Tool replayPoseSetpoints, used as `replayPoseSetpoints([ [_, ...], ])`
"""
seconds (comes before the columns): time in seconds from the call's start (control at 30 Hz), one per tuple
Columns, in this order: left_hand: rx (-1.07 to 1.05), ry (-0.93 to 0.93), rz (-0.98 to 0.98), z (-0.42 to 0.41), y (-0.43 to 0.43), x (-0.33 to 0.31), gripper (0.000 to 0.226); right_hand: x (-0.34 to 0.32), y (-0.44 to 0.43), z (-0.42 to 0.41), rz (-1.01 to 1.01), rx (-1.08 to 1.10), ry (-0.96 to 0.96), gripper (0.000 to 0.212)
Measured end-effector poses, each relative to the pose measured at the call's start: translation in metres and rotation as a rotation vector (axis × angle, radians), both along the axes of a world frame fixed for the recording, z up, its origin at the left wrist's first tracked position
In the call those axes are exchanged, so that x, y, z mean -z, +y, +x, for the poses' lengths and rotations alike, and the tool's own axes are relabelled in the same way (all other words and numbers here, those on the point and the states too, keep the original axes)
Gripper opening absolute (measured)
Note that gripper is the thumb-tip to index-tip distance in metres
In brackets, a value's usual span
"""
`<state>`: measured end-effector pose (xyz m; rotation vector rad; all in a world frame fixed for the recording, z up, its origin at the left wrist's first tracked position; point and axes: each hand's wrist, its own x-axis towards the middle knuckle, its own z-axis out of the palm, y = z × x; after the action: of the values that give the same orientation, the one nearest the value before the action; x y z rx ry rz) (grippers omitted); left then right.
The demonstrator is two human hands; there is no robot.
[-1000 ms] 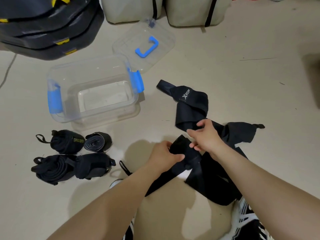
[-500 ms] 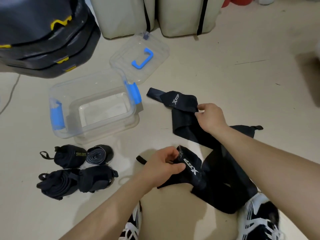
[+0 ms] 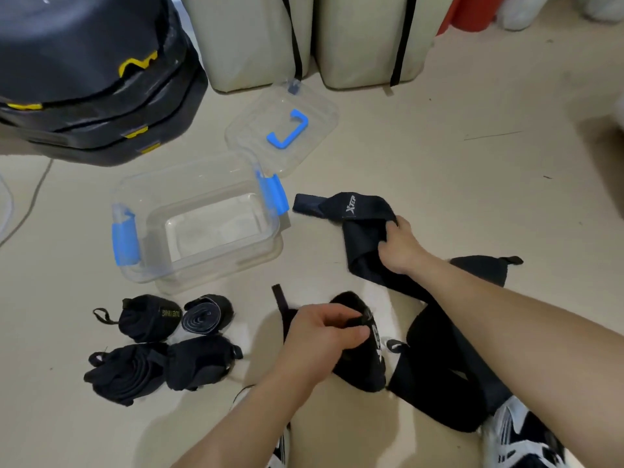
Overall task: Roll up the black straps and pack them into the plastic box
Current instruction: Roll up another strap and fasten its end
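Reaching farther out, my right hand (image 3: 398, 246) is gripping the loose strap (image 3: 364, 231) lying beside the empty box (image 3: 189, 167), while my left hand (image 3: 324, 336) is pinching the started roll (image 3: 359, 371) (next, I reckon: pulling slack taut, then winding).

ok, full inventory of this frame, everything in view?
plastic box: one, clear with blue latches, floor centre-left, empty
lid: one, clear with blue handle, floor behind box
rolled straps: four, black, floor in front of box
loose straps: seemingly two, black, floor under the hands
padded gear: stack, black and yellow, far left
bags: two, beige, back
cable: one, grey, left edge
shoes: two, black and white, bottom edge
left hand: pinches a loose strap
right hand: grips a loose strap
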<state>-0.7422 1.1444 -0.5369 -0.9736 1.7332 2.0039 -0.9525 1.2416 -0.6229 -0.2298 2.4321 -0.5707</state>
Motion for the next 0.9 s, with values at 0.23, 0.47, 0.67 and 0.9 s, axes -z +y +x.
replayPoseSetpoints([
  [0.23,-0.088,0.183,-0.035,-0.022,-0.022,-0.063,0.014,-0.115,0.0,0.01,-0.606,0.617,0.216,0.031],
  [0.47,-0.165,0.309,-0.309,-0.034,-0.014,-0.208,0.025,-0.29,0.006,0.043,-0.669,0.472,0.427,0.035],
  [0.67,-0.021,0.49,-0.294,-0.011,0.003,-0.341,0.027,-0.426,0.034,0.075,-0.81,0.256,0.561,0.011],
  [0.9,-0.008,0.65,-0.389,0.011,0.054,-0.424,0.051,-0.468,0.081,0.13,-1.375,0.257,-0.157,0.058],
])
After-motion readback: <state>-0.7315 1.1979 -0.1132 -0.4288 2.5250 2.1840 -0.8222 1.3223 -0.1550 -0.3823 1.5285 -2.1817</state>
